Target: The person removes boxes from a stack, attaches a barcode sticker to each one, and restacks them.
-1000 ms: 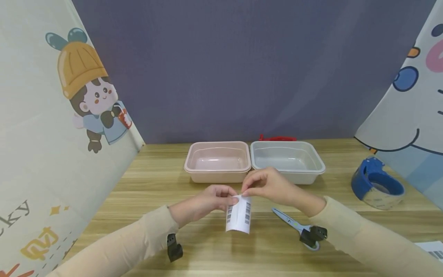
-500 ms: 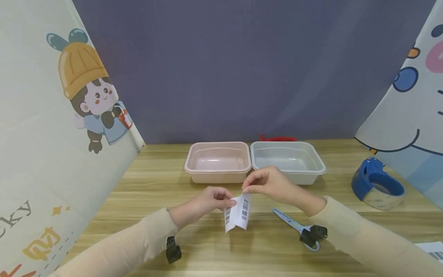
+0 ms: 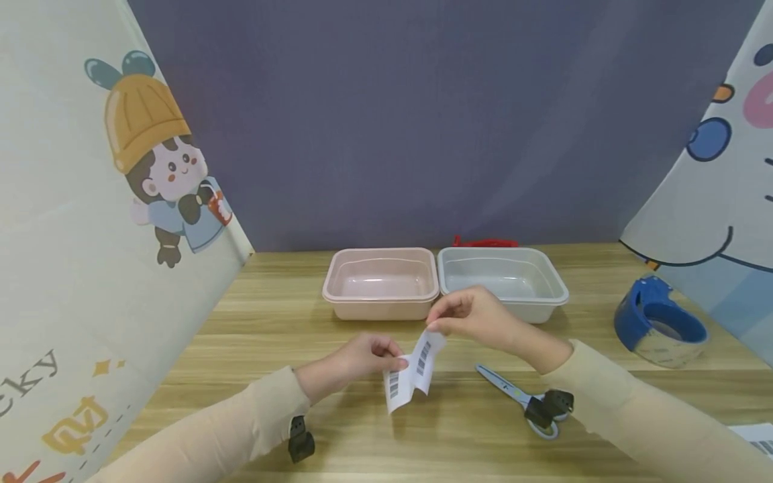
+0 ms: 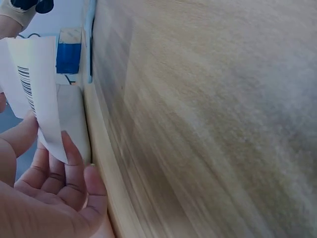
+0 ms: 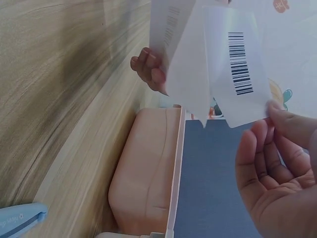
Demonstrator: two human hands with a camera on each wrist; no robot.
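Between my hands is a white paper sheet (image 3: 410,379) with a black barcode on each half. A V-shaped gap parts its upper edge in the head view; in the right wrist view, a split with a pointed tip (image 5: 204,119) shows between the halves. My left hand (image 3: 362,359) pinches the left half's upper corner between thumb and fingers. With thumb and forefinger, my right hand (image 3: 474,318) pinches the upper corner of the right half, held higher. The lower part still joins both halves. Blue-handled scissors (image 3: 510,388) lie on the table below my right wrist, partly covered by the wrist camera.
A pink tray (image 3: 380,308) and a grey-white tray (image 3: 531,310) stand side by side behind my hands, a red object (image 3: 486,242) behind the latter. At right are a blue tape dispenser (image 3: 640,315) and another barcode paper (image 3: 755,435).
The sheet's two halves have spread apart, with a gap opening at the top. My left hand has moved slightly left and down, my right hand slightly up and right.
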